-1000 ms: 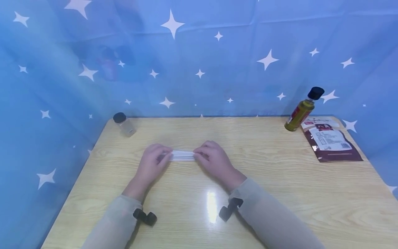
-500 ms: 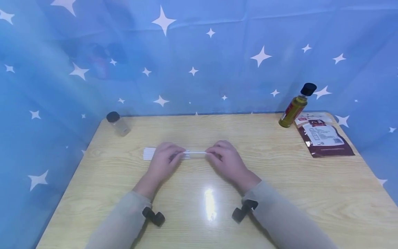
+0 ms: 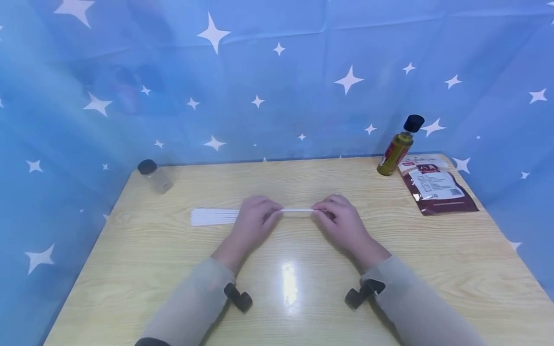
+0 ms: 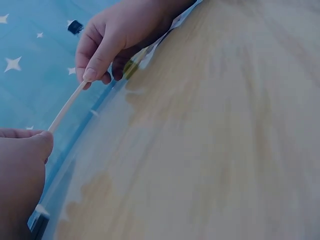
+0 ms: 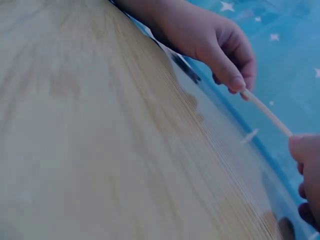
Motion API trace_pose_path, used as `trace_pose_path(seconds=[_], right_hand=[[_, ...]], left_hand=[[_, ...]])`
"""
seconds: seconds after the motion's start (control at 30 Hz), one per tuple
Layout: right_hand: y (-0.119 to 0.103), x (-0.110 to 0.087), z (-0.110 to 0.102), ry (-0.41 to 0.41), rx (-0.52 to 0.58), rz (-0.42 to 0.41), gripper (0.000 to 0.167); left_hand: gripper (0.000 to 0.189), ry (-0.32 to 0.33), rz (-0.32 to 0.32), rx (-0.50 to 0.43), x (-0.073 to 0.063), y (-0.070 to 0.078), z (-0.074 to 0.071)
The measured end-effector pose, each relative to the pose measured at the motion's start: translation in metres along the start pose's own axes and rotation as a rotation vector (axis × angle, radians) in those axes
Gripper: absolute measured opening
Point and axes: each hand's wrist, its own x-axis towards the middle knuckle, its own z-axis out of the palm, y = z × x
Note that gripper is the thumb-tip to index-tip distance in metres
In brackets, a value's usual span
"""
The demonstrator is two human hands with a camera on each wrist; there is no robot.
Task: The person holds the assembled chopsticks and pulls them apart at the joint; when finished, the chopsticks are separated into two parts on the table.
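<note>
A thin white stick (image 3: 297, 210) spans the gap between my two hands in the head view. My left hand (image 3: 253, 223) pinches its left end between thumb and fingers, and my right hand (image 3: 344, 223) pinches the right end the same way. Both wrist views show this stick (image 4: 66, 108) stretched straight from one set of fingertips to the other. Left of my left hand, a flat row of similar white sticks (image 3: 214, 216) lies side by side on the wooden table (image 3: 285, 259); the hand covers the row's right end.
A small clear jar (image 3: 158, 180) with a black lid stands at the back left. A bottle of yellow-green liquid (image 3: 395, 154) and a brown-and-white packet (image 3: 437, 186) are at the back right. Blue star-patterned cloth (image 3: 298, 96) hangs behind the table.
Earlier both hands were over the row of sticks. They have since shifted right with one stick held between them, leaving the row behind on the left. The head view has turned slightly right.
</note>
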Motion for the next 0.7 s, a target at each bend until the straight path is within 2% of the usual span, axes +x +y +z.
trace_pose_path(seconds=[0.23, 0.47, 0.7], right_hand=[[0.013, -0.006, -0.017, 0.021, -0.029, 0.030, 0.008], [0.015, -0.005, -0.024, 0.051, -0.036, 0.061, 0.008], [0.015, -0.003, -0.024, 0.052, -0.011, 0.035, 0.012]], left_hand=[[0.019, -0.034, -0.025, -0.026, 0.013, 0.015, 0.015], [0.019, -0.016, -0.028, -0.030, 0.027, 0.026, 0.028], [0.018, -0.008, 0.034, -0.053, 0.038, 0.034, 0.042]])
